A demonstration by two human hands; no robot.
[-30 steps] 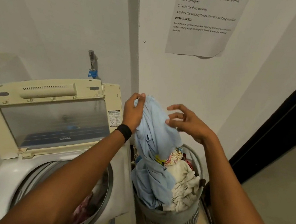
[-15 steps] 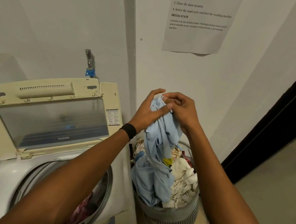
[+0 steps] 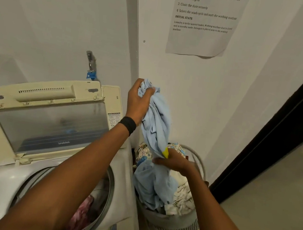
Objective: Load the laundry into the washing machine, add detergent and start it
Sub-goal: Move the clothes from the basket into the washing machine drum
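A top-loading washing machine (image 3: pixel 3 178) stands at the left with its lid (image 3: pixel 51 121) raised; pink laundry (image 3: pixel 82 214) lies in the drum. To its right a grey laundry basket (image 3: pixel 170 227) holds several clothes. A long light blue garment (image 3: pixel 157 126) stretches up out of the basket. My left hand (image 3: pixel 139 102) grips its bunched top end, held high by the wall corner. My right hand (image 3: pixel 174 161) clasps the same garment lower down, just above the basket, beside a yellow patch. Its lower part still hangs in the basket.
A tap with a blue fitting (image 3: pixel 91 67) sticks out of the wall behind the machine. A printed instruction sheet (image 3: pixel 203 21) hangs on the wall. A dark doorway (image 3: pixel 275 139) opens at the right over a tiled floor (image 3: pixel 268 202).
My right hand has let go of the garment's top and dropped down to hold it just above the basket. My left hand has kept the top and risen slightly.
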